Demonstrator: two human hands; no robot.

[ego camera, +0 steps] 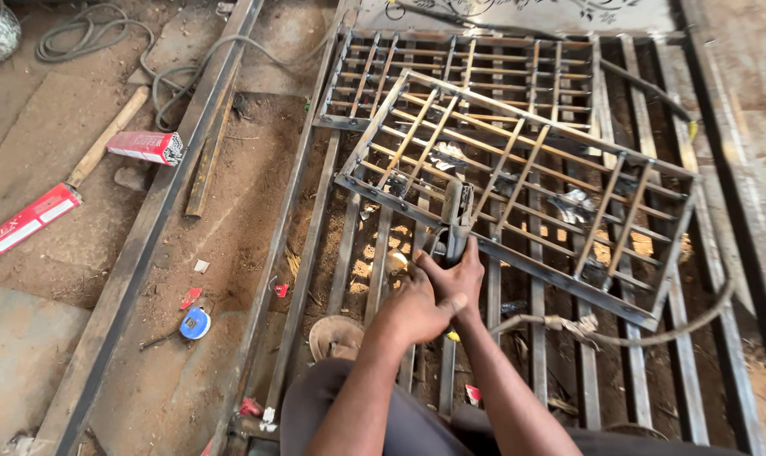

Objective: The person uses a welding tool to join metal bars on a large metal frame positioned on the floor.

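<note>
Dusty brown ground lies all around, with long steel bars laid flat on it like a big gate. Closest to the person, both hands meet on one tool: the left hand [412, 306] and the right hand [457, 277] are both curled tight around the handles of a metal clamp [457, 221]. Its top end bites the near edge of a smaller steel grille [518, 169], which leans tilted on the big gate frame [315, 219]. To do this well, it seems best to squeeze evenly with both hands and keep the clamp straight on the grille's edge so it cannot slip. Just right of the clamp, a thick cable [619, 333] curves across the bars. Left of the clamp, on the dirt, sits a blue tape measure [195, 323]. Farther left and away lie a red box [144, 146] and a wooden handle [108, 135].
</note>
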